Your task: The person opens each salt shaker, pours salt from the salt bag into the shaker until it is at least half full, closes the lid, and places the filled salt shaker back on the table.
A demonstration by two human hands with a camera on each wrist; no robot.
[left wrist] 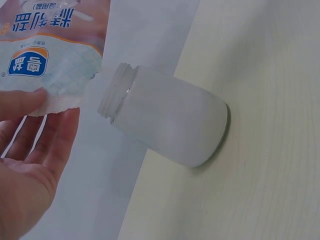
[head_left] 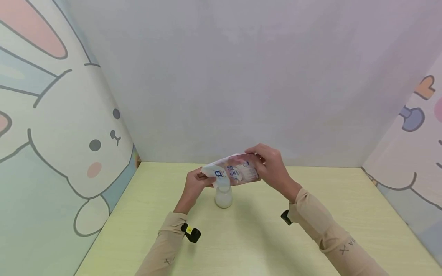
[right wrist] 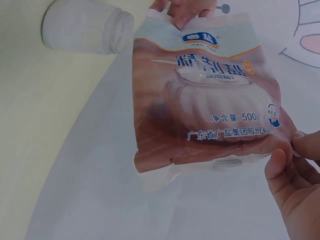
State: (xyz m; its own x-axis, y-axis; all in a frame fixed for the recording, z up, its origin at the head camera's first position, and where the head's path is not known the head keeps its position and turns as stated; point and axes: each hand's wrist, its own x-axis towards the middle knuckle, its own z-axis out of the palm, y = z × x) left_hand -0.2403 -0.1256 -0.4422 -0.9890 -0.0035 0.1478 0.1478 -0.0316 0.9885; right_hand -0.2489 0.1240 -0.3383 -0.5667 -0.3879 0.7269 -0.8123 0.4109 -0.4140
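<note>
A pink and white salt bag (head_left: pixel 236 170) with blue lettering is stretched between both hands above the table. My left hand (head_left: pixel 195 188) pinches its pale end between thumb and fingers. At the opposite corner, my right hand (head_left: pixel 274 168) pinches the bag between thumb and fingers; the right wrist view shows the bag (right wrist: pixel 210 100) looking flat and creased. Below the pale end stands an upright clear jar (head_left: pixel 223 198), its threaded mouth without a lid. White matter fills much of the jar (left wrist: pixel 172 117), as the left wrist view shows. Whether any salt is falling cannot be seen.
The pale wooden table (head_left: pixel 241 237) is bounded behind by a plain whitish wall (head_left: pixel 235 96). Cartoon-printed panels stand at both sides, a rabbit panel (head_left: pixel 76 126) on the left. Small black devices, such as the left one (head_left: pixel 191 233), are strapped near both wrists.
</note>
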